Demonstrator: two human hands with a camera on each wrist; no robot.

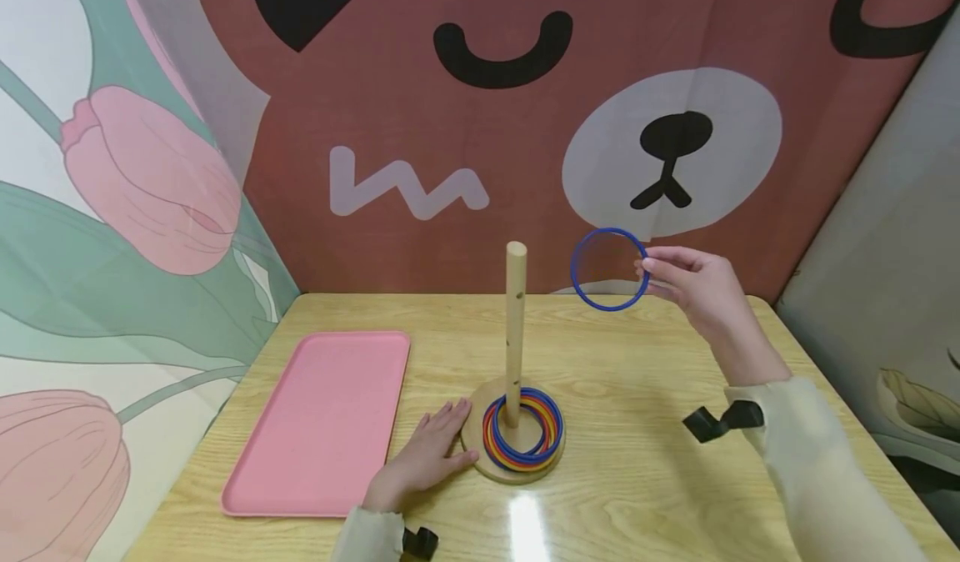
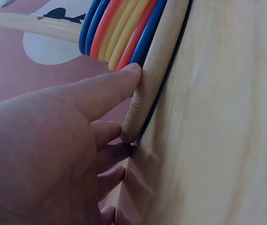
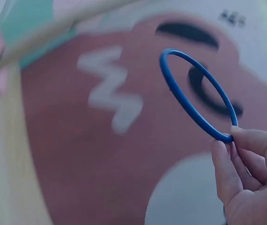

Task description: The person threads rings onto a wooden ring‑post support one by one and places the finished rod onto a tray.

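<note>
My right hand [image 1: 701, 291] pinches a thin blue ring [image 1: 574, 274] by its right edge, raised to the right of the wooden peg [image 1: 514, 328]. In the right wrist view the thumb and fingertips meet on the lower end of the blue ring [image 3: 188, 107]. Around the foot of the peg lie several blue, red and yellow rings [image 1: 557, 437], stacked on the round wooden base [image 1: 474, 437]. My left hand [image 1: 427, 454] lies against the left side of this base, fingers extended. The left wrist view has its thumb tip at the base rim [image 2: 147, 89], beside the lowest blue ring.
A pink rectangular tray [image 1: 322, 420] lies left of the base on the wood-grain table [image 1: 637, 429]. Behind the table hangs a brown cloth [image 1: 375, 120] with a bear face. Flower-patterned cloth [image 1: 150, 178] covers the left side.
</note>
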